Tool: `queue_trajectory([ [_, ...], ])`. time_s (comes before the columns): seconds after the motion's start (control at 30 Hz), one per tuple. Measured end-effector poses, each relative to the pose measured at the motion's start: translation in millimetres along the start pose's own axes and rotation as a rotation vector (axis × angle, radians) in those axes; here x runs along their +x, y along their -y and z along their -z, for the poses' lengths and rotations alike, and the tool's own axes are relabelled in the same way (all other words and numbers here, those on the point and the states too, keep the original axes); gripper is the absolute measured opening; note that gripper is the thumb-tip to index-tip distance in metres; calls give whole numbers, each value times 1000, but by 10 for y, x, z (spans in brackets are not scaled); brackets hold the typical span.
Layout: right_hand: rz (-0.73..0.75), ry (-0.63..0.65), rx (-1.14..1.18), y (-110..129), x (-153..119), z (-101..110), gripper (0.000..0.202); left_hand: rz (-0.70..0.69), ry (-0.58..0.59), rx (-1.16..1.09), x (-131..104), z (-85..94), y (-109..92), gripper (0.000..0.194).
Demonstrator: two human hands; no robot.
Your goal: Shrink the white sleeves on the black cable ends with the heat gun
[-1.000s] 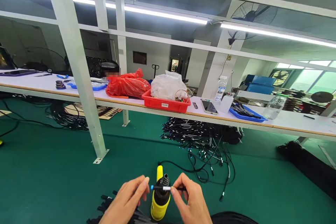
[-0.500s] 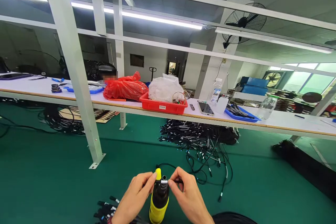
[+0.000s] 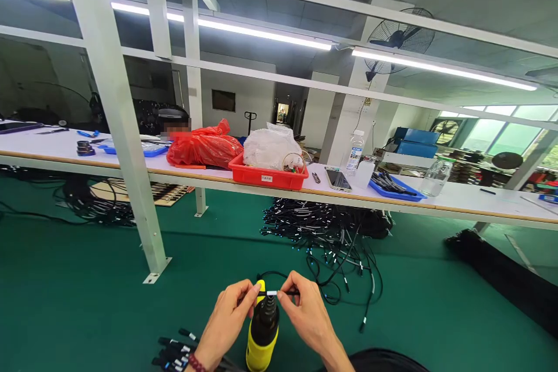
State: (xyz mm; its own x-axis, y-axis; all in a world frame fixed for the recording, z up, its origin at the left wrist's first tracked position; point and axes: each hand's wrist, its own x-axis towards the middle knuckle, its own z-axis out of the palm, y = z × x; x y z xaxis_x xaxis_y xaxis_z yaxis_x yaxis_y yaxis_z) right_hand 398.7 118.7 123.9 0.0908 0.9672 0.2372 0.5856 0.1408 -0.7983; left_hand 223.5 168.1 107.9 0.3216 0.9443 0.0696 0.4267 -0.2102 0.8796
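Two hands meet low in the middle of the view, over a green mat-covered bench point(image 3: 87, 302). Between them they hold a thin cable end point(image 3: 274, 293) level, its white sleeve showing in the gap between the two grips. The left hand point(image 3: 226, 319) pinches one end with thumb and forefinger closed narrow on it; a beaded bracelet sits at that wrist. The right hand point(image 3: 305, 317) pinches the other end the same way, fingers point(image 3: 283, 296) closed on the black lead that runs off to the right. The cable end lies just above the black nozzle of a yellow and black hand tool point(image 3: 263, 331), which stands upright on the bench directly below the hands; whether cable and nozzle touch cannot be told.

A bundle of black cables with white and blue tips point(image 3: 172, 354) lies at the lower left, near the left wrist. Farther back on the green surface spreads a loose heap of black cables point(image 3: 331, 226), some strands trailing toward the hands. A white post point(image 3: 117, 128) stands to the left. Behind runs a long white shelf point(image 3: 479, 203) carrying a red tray point(image 3: 268, 176) with a clear plastic bag in it, a red plastic bag point(image 3: 203, 148), a phone point(image 3: 337, 179), a water bottle point(image 3: 355, 151), a blue tray point(image 3: 394, 186) of black parts and a glass jar point(image 3: 433, 177).
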Motion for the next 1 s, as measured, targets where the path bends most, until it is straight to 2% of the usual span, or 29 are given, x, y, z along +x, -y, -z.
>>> queue_trajectory([
  [0.3, -11, -25, -6, -42, 0, -46, 12, 1, 41, -29, 19, -33, 64, 49],
  [0.5, 8, -67, -5, -88, -8, -75, 10, -9, 19, -4, 29, -28, 64, 46],
  [0.8, -10, -56, -17, -33, 3, -49, 9, -38, 19, 8, 60, -15, 137, 41],
  [0.9, -22, -42, -15, -64, -27, -42, 9, -36, 27, 10, 63, -5, 141, 41],
  [1.0, -9, -23, 1, -126, -63, -33, 16, -39, 31, 25, 55, 13, 102, 40],
])
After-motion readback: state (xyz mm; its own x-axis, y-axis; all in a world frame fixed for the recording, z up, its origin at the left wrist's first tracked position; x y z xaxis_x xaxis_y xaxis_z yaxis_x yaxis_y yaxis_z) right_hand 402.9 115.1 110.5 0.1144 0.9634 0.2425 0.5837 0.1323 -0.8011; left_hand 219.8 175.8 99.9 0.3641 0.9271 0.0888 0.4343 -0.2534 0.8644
